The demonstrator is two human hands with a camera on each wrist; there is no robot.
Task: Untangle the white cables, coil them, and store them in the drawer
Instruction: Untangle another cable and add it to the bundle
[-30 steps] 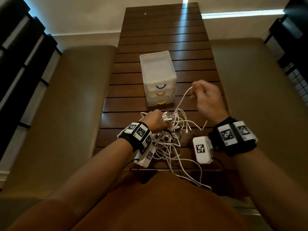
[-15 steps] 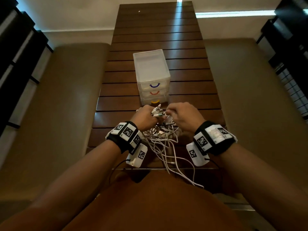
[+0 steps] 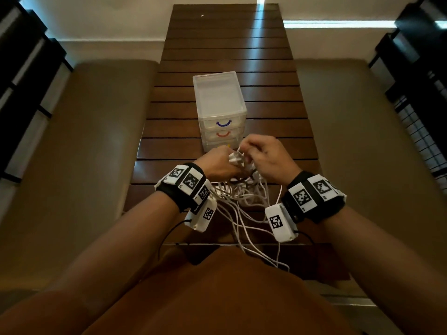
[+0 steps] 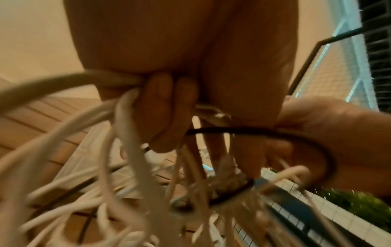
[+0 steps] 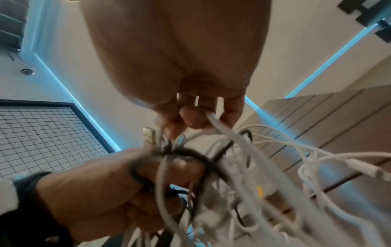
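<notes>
A tangle of white cables (image 3: 242, 199) hangs above the near end of the wooden table (image 3: 225, 52), some strands trailing over its front edge. My left hand (image 3: 217, 165) grips a bunch of the white cables (image 4: 118, 107) with curled fingers, plug ends sticking up beside it. My right hand (image 3: 263, 153) is close against it and pinches one white cable (image 5: 220, 125) between thumb and fingers. A thin black band (image 4: 275, 132) loops through the bundle between both hands. The small translucent drawer unit (image 3: 219, 110) stands just beyond the hands, its drawers closed.
Beige cushioned benches (image 3: 79, 151) run along both sides of the table. Dark slatted panels (image 3: 26, 56) stand at the far left and right. A mesh railing (image 5: 48, 137) shows in the right wrist view.
My right hand, which held a cable raised off to the right, has come back to the bundle beside the left hand. Both hands have lifted the tangle slightly toward the drawer unit.
</notes>
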